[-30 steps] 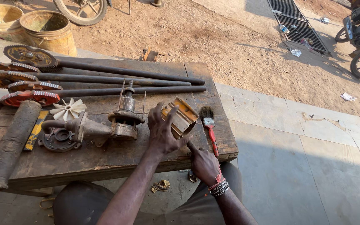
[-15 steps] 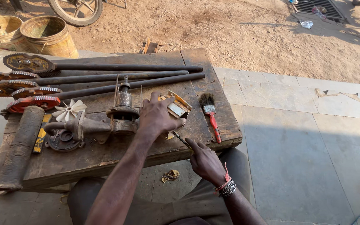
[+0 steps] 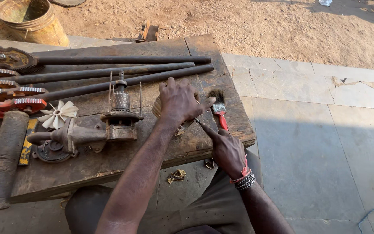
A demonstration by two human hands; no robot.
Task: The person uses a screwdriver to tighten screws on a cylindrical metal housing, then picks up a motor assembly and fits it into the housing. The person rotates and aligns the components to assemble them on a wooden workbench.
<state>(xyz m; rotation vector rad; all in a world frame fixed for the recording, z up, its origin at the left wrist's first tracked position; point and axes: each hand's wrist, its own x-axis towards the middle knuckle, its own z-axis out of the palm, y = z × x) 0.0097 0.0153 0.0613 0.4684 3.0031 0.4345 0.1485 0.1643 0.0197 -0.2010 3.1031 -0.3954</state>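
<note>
My left hand (image 3: 179, 101) lies palm down over a brass-coloured motor part (image 3: 157, 108) on the worn wooden bench (image 3: 109, 160), gripping it so that most of it is hidden. My right hand (image 3: 227, 148) is beside it at the bench's front right edge, pinching a thin metal tool (image 3: 198, 121) whose tip points at the covered part. A red-handled paintbrush (image 3: 219, 108) lies just right of my left hand. A motor armature on a base (image 3: 120, 113) stands left of it.
Several long rods with gear ends (image 3: 109, 71) lie across the back of the bench. A white plastic fan (image 3: 58, 114), a dark casting (image 3: 61, 138) and a rusty cylinder (image 3: 3, 160) sit at left. Yellow tubs (image 3: 31, 19) stand behind. Stone paving (image 3: 325, 143) spreads right.
My left hand has closed down over the brass part, which was more visible a second ago. My right hand has moved up to the bench edge with the thin tool.
</note>
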